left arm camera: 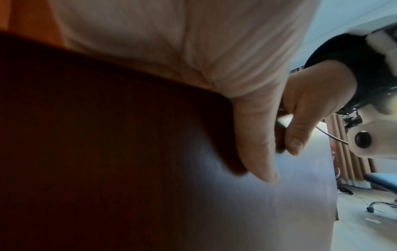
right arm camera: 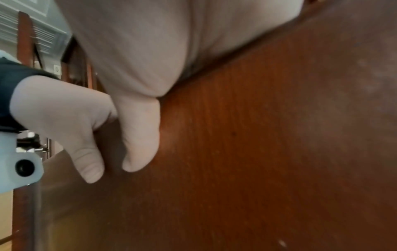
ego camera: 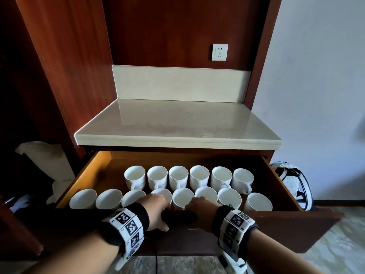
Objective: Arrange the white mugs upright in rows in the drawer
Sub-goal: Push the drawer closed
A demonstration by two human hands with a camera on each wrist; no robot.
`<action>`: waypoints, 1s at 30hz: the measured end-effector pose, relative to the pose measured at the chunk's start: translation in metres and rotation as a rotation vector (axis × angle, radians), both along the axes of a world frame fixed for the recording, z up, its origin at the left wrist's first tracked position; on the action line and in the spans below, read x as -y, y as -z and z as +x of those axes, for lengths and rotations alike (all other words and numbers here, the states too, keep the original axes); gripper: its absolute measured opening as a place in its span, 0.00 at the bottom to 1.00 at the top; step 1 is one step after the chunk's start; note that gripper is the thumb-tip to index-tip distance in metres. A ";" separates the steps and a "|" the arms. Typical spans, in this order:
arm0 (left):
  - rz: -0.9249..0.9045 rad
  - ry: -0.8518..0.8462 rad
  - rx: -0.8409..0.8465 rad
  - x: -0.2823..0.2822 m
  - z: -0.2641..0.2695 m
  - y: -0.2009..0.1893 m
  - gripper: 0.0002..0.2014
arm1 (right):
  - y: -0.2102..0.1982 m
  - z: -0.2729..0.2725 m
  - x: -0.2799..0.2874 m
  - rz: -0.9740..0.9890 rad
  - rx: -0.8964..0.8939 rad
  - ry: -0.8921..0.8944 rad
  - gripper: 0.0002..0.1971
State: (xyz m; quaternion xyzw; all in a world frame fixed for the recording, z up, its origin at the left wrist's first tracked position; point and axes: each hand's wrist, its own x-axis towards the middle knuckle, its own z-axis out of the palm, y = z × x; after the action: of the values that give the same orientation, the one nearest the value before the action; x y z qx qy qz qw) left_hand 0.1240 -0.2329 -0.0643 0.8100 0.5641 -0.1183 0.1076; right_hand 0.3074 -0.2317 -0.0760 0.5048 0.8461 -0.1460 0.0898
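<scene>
Mugs (ego camera: 178, 177) stand upright in two rows inside the open drawer (ego camera: 280, 186) — six in the back row, eight in the front row, mouths up, most touching or just beside their neighbours. The rightmost front mug (ego camera: 258, 202) sits slightly apart from the one next to it. Back-row handles point toward the drawer front.

Both hands are on the drawer's front panel (ego camera: 276, 230), side by side near its middle. The left hand (ego camera: 156, 211) hooks over the top edge, fingers curled down inside the drawer and thumb pressed flat on the outer face; the left wrist view shows that thumb (left arm camera: 255, 135) lying against the dark wood. The right hand (ego camera: 203, 211) grips the same edge in the same way, its thumb (right arm camera: 139, 135) flat on the panel in the right wrist view. Each hand is clamped on the panel, not on a mug.

Above the drawer is a pale stone counter (ego camera: 177, 123) — behind it a wall socket (ego camera: 219, 52) on the wood back panel.
</scene>
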 end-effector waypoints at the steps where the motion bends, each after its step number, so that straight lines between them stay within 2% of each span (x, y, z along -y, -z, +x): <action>1: 0.045 -0.009 0.009 -0.002 -0.002 0.005 0.27 | 0.005 0.004 -0.001 0.054 -0.006 0.013 0.25; 4: 0.165 -0.038 -0.023 -0.007 -0.006 0.012 0.57 | 0.014 0.017 -0.003 0.234 -0.036 0.056 0.51; 5: 0.198 -0.051 -0.026 -0.009 -0.008 0.012 0.62 | 0.014 0.019 -0.005 0.281 -0.048 0.062 0.57; 7: 0.239 -0.074 0.000 -0.015 -0.010 0.012 0.68 | 0.014 0.021 -0.012 0.346 -0.064 0.073 0.62; 14: 0.399 -0.209 0.077 -0.055 -0.025 0.030 0.71 | 0.014 0.024 -0.058 0.384 -0.088 0.207 0.69; 20: 0.441 -0.296 0.103 -0.101 -0.055 0.030 0.72 | 0.010 0.022 -0.111 0.388 -0.097 0.250 0.71; 30: 0.487 -0.198 0.066 -0.190 -0.087 0.030 0.73 | 0.013 0.020 -0.186 0.458 -0.009 0.276 0.73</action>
State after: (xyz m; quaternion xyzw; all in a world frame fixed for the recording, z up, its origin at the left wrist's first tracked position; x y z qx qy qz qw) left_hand 0.0372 -0.0431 -0.0939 0.7564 0.6486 0.0582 -0.0611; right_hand 0.3272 -0.0456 -0.0890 0.6218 0.7806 0.0364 -0.0513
